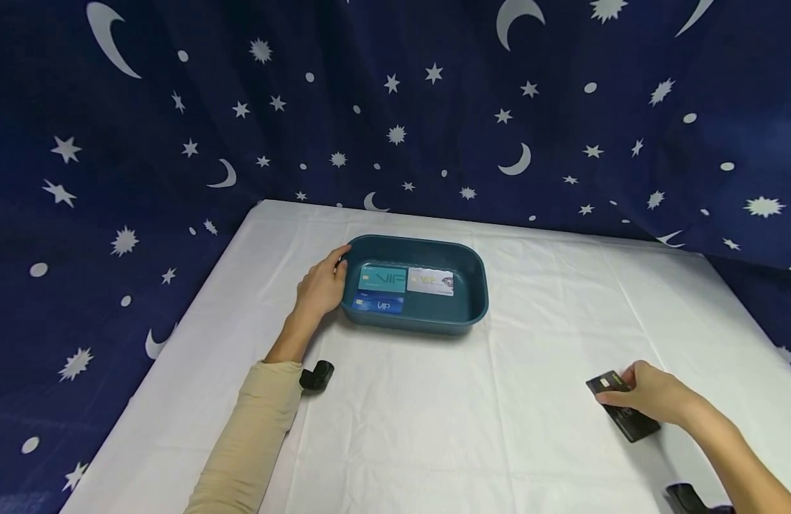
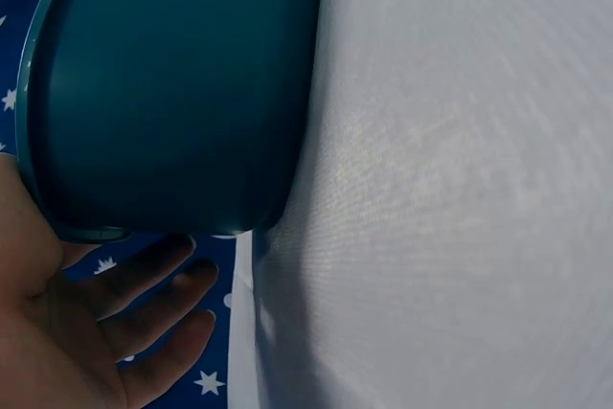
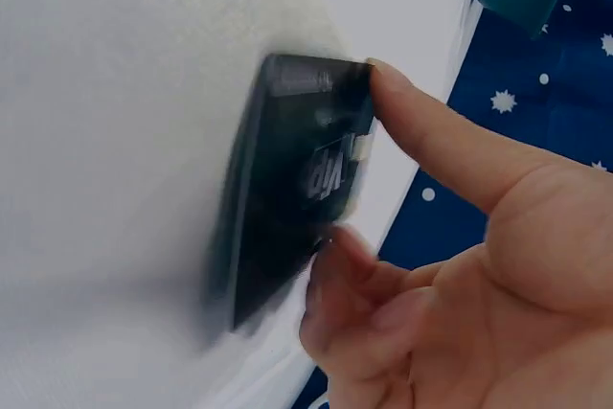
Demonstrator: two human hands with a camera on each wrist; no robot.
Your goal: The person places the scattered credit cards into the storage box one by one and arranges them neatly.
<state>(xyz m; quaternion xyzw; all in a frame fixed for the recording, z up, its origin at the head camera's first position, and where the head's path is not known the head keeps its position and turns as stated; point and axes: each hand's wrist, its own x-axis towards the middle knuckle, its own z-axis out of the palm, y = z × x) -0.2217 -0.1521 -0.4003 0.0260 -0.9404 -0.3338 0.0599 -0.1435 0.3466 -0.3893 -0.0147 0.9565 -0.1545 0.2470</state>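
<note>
A dark teal plastic basin (image 1: 427, 325) stands on the white-covered table. Inside it lie a teal VIP card (image 1: 383, 279), a white VIP card (image 1: 430, 281) and a blue VIP card (image 1: 378, 302). My left hand (image 1: 321, 285) grips the basin's left end at the rim; in the left wrist view several of its fingers spread loosely below the wall. Far to the right, my right hand (image 1: 652, 391) pinches a black VIP card (image 1: 640, 426) by its edges. That card (image 3: 302, 160) tilts close over the cloth in the right wrist view.
White cloth (image 1: 427, 421) covers the table, with light creases. A dark blue curtain (image 1: 370, 107) with moons and stars hangs behind and at the sides. Black wrist devices show by the left forearm (image 1: 317, 375) and the right forearm (image 1: 742, 457).
</note>
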